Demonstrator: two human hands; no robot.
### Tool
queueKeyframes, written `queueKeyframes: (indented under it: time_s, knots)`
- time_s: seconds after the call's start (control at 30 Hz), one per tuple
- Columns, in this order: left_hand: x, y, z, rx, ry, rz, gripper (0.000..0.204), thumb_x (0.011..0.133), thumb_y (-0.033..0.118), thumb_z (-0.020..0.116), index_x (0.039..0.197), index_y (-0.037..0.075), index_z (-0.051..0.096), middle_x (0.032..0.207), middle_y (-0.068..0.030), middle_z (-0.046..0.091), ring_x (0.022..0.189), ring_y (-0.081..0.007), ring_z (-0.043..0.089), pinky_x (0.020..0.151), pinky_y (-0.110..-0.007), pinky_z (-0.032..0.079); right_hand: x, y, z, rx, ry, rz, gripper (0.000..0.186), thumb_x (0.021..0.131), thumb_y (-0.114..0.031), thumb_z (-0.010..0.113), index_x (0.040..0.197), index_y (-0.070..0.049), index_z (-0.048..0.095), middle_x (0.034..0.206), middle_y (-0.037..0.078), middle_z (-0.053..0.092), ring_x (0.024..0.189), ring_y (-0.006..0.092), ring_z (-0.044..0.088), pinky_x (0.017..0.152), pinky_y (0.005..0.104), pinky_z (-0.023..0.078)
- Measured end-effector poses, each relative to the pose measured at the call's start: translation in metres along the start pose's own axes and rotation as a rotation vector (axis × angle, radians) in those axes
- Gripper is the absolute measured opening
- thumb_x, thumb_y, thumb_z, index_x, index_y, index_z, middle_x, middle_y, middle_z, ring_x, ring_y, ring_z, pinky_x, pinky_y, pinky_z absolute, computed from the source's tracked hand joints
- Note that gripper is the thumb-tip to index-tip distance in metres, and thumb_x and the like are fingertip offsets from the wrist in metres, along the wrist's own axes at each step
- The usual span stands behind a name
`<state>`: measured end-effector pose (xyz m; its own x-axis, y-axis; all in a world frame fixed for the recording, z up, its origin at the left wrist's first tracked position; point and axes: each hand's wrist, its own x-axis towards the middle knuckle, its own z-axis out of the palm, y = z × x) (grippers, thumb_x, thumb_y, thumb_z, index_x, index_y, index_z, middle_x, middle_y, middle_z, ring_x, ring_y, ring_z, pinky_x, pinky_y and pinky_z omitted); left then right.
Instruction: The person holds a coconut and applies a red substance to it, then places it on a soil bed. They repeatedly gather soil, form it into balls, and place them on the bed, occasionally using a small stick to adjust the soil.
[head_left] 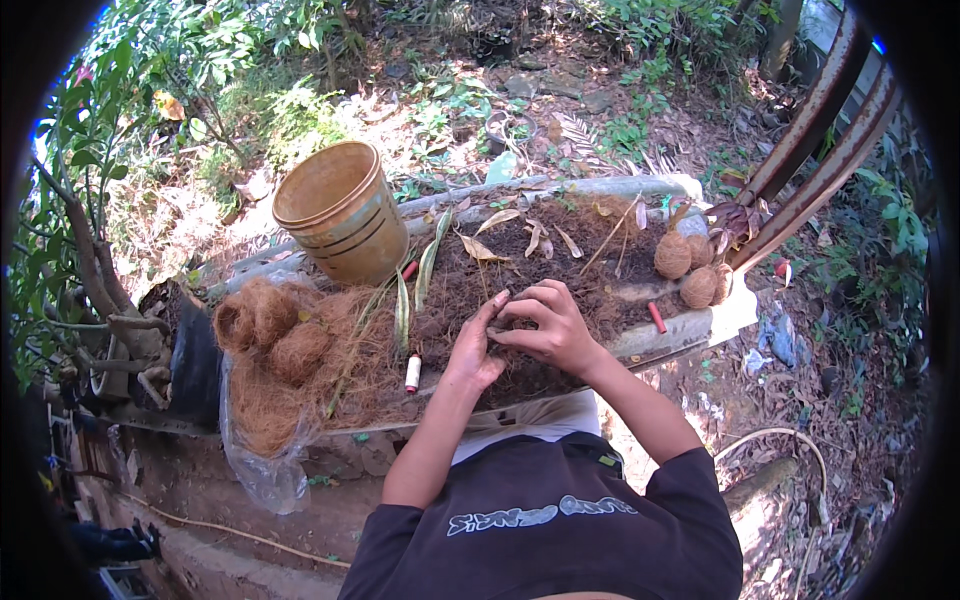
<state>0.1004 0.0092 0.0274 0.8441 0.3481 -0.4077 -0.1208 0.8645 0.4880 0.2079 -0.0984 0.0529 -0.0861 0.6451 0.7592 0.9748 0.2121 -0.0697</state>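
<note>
My left hand [472, 347] and my right hand [548, 328] meet over the middle of the table. Both have their fingers bent and drawn together at the tips. Whatever they pinch is too small and too covered by the fingers to name. Beneath them spreads dark soil mixed with brown fibre [480, 290]. Just left of my left hand stands a white thread spool [413, 373] with red ends. Long green and yellow leaves [431, 262] lie beyond it. To the right of my right hand rests a small red tube [656, 318].
A yellowish bucket [355, 235] stands at the back left. Coconut fibre [300, 400] is heaped at the left end, over a clear plastic bag [262, 470]. Several brown fibre balls [672, 256] sit at the right end, by rusty metal bars [810, 150]. Dry leaves [497, 220] lie behind my hands.
</note>
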Motion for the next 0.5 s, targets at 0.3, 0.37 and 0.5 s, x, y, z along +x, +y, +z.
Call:
queueKeyframes:
  time_s: [0.3,0.37,0.5]
  knots:
    - [0.004,0.01,0.003,-0.245,0.081,-0.029,0.018,0.084,0.023,0.066,0.096,0.012,0.059,0.077,-0.0006,0.058,0.07,-0.0131,0.059,0.058,-0.025,0.052,0.005,-0.009,-0.005,0.338,0.129,0.419,0.021,0.065,-0.013,0.072,0.086,-0.015,0.072,0.093,0.002,0.057,0.091,0.0231,0.053,0.08,0.0388,0.045]
    - [0.01,0.012,-0.006,-0.251,0.097,-0.028,0.016,0.085,0.024,0.066,0.095,0.015,0.059,0.076,-0.0006,0.058,0.068,-0.0132,0.059,0.062,-0.025,0.054,0.001,-0.006,-0.012,0.44,0.137,0.682,0.019,0.068,-0.01,0.072,0.087,-0.013,0.073,0.093,0.004,0.057,0.09,0.025,0.054,0.08,0.0386,0.045]
    - [0.008,0.012,0.001,-0.218,0.161,-0.012,0.017,0.086,0.026,0.064,0.099,0.015,0.059,0.083,-0.0016,0.06,0.076,-0.0137,0.06,0.069,-0.029,0.054,0.002,0.006,-0.025,-0.099,-0.067,0.639,0.034,0.071,-0.015,0.071,0.105,-0.013,0.068,0.099,0.007,0.059,0.1,0.0283,0.053,0.086,0.0406,0.043]
